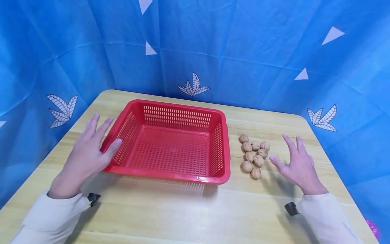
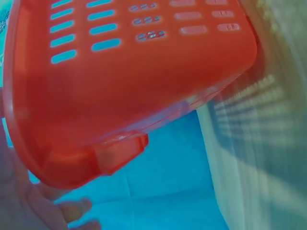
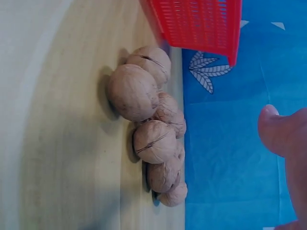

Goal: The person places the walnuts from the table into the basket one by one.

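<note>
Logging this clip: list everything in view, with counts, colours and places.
Table: one, pale wood, foreground
Cloth: blue with white motifs, behind the table
Basket: one, red, on the table, left of centre
Walnuts: nine visible, light brown, on the table right of the basket
Pink patch: one, pink, head view's lower right edge
Black pieces: two, black, one near each sleeve
Sleeves: two, white, on the forearms
Left hand: one, bare, at the basket's left side
Right hand: one, bare, right of the walnuts

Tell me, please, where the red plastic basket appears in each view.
Head: red plastic basket left of centre.
Left wrist: basket large at upper left, cut by the top edge.
Right wrist: basket at the top, slightly right of centre, cut by that edge.
Shared landmark: the blue cloth behind the basket.
</note>
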